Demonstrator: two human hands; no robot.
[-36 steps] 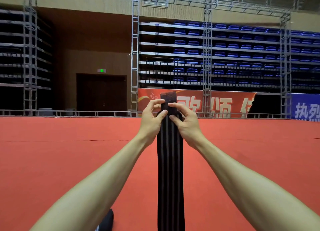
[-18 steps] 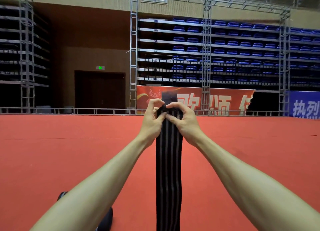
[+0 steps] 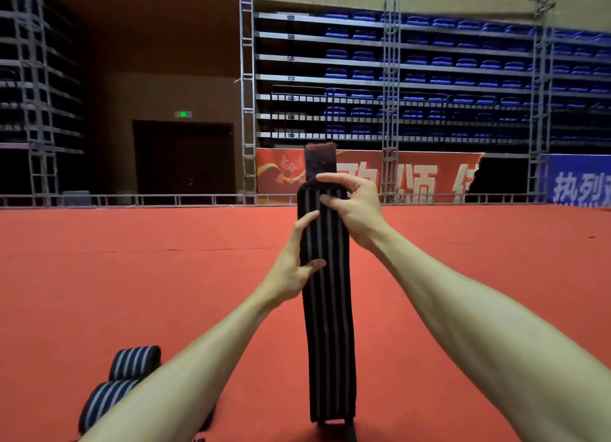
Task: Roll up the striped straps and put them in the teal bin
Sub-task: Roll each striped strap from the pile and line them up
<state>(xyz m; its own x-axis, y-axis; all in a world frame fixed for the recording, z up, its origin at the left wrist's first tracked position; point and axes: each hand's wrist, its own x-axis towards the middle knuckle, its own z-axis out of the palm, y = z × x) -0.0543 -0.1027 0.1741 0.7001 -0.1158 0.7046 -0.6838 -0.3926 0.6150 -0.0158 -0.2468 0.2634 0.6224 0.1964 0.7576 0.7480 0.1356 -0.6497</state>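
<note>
left hand (image 3: 291,269) has slid down from the top, now gripping the left edge of the striped strap (image 3: 329,342) mid-frame, thumb across the front | right hand (image 3: 355,206) pinches it just under the fuzzy velcro tab (image 3: 320,163) | strap held upright dead centre over the red carpet (image 3: 132,276) | two rolled straps (image 3: 134,362) lower left

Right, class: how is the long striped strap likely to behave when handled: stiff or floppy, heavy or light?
Probably floppy: the striped strap hangs straight down below the left hand and right hand. Likely light, since finger pinches seem enough to hold it up. It should coil readily, as the rolled straps on the floor suggest.
</note>
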